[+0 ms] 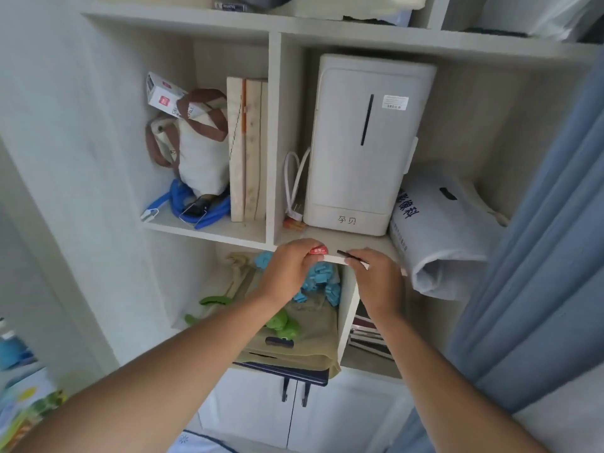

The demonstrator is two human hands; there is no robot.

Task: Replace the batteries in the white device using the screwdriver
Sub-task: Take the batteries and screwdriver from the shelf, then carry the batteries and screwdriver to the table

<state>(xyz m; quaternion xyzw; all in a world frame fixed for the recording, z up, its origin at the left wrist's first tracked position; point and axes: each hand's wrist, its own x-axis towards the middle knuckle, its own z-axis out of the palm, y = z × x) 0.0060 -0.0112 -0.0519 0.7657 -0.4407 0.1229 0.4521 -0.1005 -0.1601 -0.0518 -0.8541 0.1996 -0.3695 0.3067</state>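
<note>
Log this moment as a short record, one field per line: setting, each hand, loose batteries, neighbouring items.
setting: open shelf unit, hands at the front edge of the right compartment
left hand: grips a small item with a red label
right hand: holds a thin dark tool, apparently the screwdriver
loose batteries: orange cells lying on the shelf beside the white appliance
white cord: looped left of the appliance
right of appliance: rolled white bag

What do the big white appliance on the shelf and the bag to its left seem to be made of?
The white appliance looks like matte moulded plastic: smooth, rounded corners. The bag looks like woven canvas cloth with brown straps: it sags and creases.
</note>
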